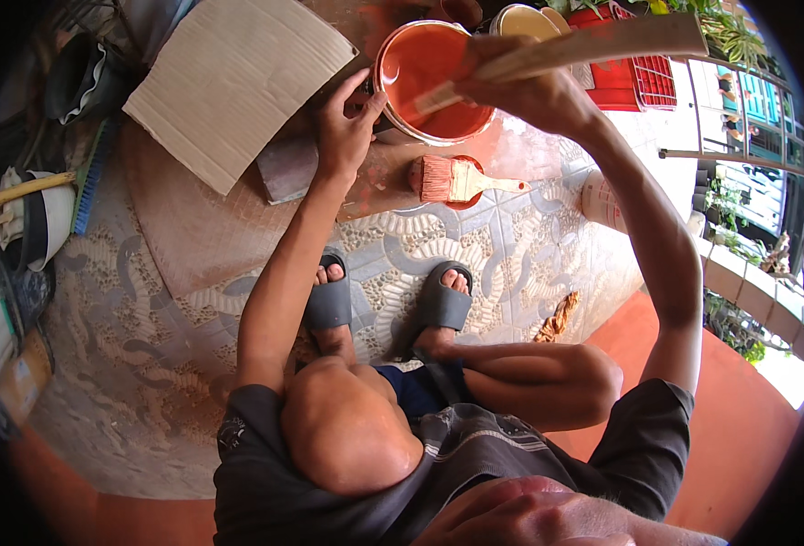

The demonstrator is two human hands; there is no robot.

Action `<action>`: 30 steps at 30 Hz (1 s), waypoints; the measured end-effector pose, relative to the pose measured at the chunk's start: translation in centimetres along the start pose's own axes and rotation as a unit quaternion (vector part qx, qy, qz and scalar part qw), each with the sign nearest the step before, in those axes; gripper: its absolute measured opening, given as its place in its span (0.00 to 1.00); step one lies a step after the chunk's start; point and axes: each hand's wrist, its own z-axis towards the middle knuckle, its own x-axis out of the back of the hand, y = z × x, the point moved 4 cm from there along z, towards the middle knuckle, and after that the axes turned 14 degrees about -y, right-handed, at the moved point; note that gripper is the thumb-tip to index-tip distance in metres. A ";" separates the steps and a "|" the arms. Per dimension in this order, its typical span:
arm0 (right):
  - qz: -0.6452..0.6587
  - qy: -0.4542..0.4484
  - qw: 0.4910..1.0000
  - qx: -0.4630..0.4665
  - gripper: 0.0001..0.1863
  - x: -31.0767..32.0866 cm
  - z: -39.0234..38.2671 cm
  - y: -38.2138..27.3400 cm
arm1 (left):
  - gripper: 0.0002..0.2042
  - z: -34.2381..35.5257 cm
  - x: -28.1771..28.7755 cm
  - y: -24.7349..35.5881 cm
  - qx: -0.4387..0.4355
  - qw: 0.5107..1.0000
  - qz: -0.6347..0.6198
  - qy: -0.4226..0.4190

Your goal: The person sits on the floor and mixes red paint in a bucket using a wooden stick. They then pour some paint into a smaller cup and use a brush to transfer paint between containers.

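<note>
Orange paint fills the can (434, 82) on the floor ahead of my feet. My left hand (347, 123) steadies the can, fingers spread and touching its rim on the near left side. My right hand (520, 86) is over the can, fingers clamped on a long wooden stick (593, 45) whose low end dips into the paint. A brush (452, 179) with orange-stained bristles rests on a small round lid just beside the can, untouched. Cardboard (238, 82) lies to the left, its face bare of paint as far as I can tell. I judge the job early: paint is being stirred, and brushing has yet to start on anything I can see.
</note>
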 end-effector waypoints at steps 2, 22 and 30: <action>-0.038 0.032 0.999 0.004 0.05 0.2 0.8 0.4 | 0.23 0.0 0.0 0.0 -0.018 1.000 -0.020 0.011; -0.107 0.044 0.993 -0.012 0.06 -0.5 0.5 0.2 | 0.23 0.1 -0.2 -0.2 -0.014 1.000 -0.019 0.015; -0.128 0.033 0.991 -0.017 0.07 0.6 0.8 -0.4 | 0.24 0.0 -0.1 -0.5 0.012 0.999 -0.023 0.019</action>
